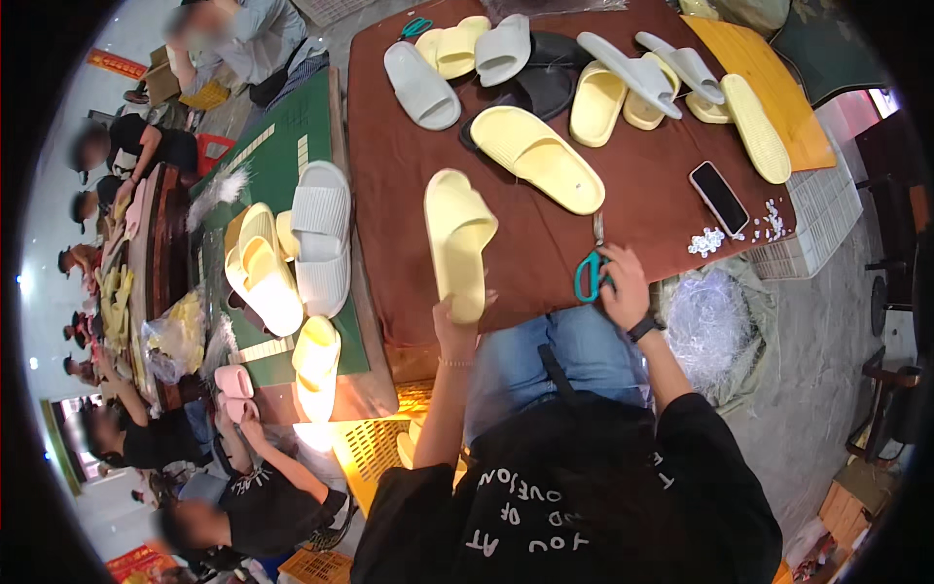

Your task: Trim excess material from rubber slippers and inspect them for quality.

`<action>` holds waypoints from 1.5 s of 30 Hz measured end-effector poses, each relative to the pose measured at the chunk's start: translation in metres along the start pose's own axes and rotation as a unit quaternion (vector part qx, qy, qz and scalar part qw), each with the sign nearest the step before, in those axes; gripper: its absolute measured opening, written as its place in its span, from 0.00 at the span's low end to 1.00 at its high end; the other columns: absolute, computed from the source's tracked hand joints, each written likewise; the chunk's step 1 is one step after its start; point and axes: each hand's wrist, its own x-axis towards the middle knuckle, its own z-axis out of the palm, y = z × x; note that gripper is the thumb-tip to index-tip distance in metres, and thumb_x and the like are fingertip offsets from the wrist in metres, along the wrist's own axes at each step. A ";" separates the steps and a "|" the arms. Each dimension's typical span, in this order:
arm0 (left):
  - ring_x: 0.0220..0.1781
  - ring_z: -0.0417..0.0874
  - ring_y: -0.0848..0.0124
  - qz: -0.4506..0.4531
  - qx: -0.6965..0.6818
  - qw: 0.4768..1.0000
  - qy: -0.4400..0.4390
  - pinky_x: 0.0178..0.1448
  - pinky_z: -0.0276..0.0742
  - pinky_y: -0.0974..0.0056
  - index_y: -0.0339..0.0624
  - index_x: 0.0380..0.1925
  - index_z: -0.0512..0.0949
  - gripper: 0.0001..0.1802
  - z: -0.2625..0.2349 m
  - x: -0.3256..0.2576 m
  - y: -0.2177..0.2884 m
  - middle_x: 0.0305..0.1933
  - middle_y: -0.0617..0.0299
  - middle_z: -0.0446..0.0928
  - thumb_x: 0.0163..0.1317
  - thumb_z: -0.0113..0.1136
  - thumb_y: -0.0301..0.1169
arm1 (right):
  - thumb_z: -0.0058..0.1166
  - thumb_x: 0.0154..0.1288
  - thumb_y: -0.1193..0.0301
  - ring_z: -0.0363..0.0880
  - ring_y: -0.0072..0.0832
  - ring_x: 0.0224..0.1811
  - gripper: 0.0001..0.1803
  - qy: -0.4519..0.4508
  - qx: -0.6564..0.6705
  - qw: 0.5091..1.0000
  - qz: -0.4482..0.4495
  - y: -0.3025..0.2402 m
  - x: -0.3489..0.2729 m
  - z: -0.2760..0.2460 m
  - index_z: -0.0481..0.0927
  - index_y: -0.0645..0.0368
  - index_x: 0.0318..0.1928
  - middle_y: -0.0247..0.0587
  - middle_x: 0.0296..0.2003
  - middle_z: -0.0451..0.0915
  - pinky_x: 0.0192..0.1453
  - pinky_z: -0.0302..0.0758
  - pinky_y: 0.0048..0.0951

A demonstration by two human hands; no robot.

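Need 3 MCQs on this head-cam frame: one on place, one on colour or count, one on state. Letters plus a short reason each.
1. Where is the phone?
A. flat on the brown table, on the person's right
B. in the left hand
C. on the green table

2. What colour is the slipper held by the left hand?
A. grey
B. pale yellow
C. pink

3. What is the state of the right hand?
A. empty, palm up
B. gripping the teal-handled scissors
C. resting on the phone

Answers:
1 A: the dark phone lies screen-up on the brown table near small white bits.
2 B: the raised slipper is pale yellow.
3 B: the fingers close around the teal handles, blades pointing away over the table edge.
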 end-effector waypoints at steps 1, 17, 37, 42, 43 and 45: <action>0.49 0.79 0.54 0.005 -0.011 0.996 0.083 0.54 0.77 0.54 0.33 0.58 0.67 0.25 -0.004 -0.018 -0.002 0.52 0.47 0.76 0.63 0.44 0.35 | 0.49 0.47 0.80 0.68 0.49 0.62 0.11 0.024 -0.003 1.000 0.005 0.000 0.001 -0.004 0.72 0.61 0.35 0.49 0.54 0.75 0.71 0.59 0.53; 0.46 0.77 0.53 0.259 0.762 0.594 -0.001 0.51 0.72 0.52 0.37 0.46 0.76 0.14 0.065 0.046 0.029 0.40 0.50 0.78 0.61 0.57 0.30 | 0.68 0.46 0.69 0.70 0.47 0.53 0.21 0.129 -0.131 0.978 0.102 -0.013 -0.001 -0.007 0.75 0.60 0.41 0.47 0.50 0.73 0.58 0.67 0.43; 0.32 0.81 0.64 0.281 0.608 0.732 0.126 0.36 0.76 0.63 0.38 0.34 0.79 0.03 0.023 -0.023 0.020 0.31 0.56 0.80 0.60 0.59 0.25 | 0.43 0.67 0.38 0.70 0.14 0.37 0.34 -0.415 0.572 0.627 0.329 -0.110 -0.010 0.032 0.70 0.53 0.58 0.29 0.46 0.75 0.28 0.64 0.15; 0.35 0.81 0.61 0.255 0.621 0.731 0.119 0.39 0.77 0.61 0.38 0.33 0.80 0.04 0.008 -0.024 0.017 0.32 0.54 0.80 0.58 0.60 0.25 | 0.40 0.69 0.39 0.71 0.14 0.26 0.30 -0.410 0.503 0.670 0.362 -0.128 0.054 0.065 0.79 0.52 0.41 0.27 0.32 0.77 0.24 0.62 0.17; 0.33 0.82 0.63 0.268 0.617 0.730 0.123 0.38 0.76 0.63 0.36 0.33 0.80 0.03 0.007 -0.024 0.017 0.31 0.54 0.80 0.59 0.59 0.24 | 0.43 0.70 0.42 0.70 0.14 0.23 0.28 -0.376 0.513 0.689 0.348 -0.127 0.058 0.069 0.79 0.53 0.37 0.28 0.28 0.76 0.22 0.61 0.17; 0.33 0.83 0.68 0.262 0.586 0.756 0.124 0.37 0.76 0.67 0.35 0.32 0.80 0.03 0.005 -0.024 0.017 0.30 0.55 0.81 0.60 0.59 0.22 | 0.45 0.70 0.44 0.69 0.15 0.20 0.26 -0.344 0.522 0.707 0.331 -0.118 0.057 0.073 0.79 0.55 0.34 0.29 0.23 0.74 0.20 0.60 0.18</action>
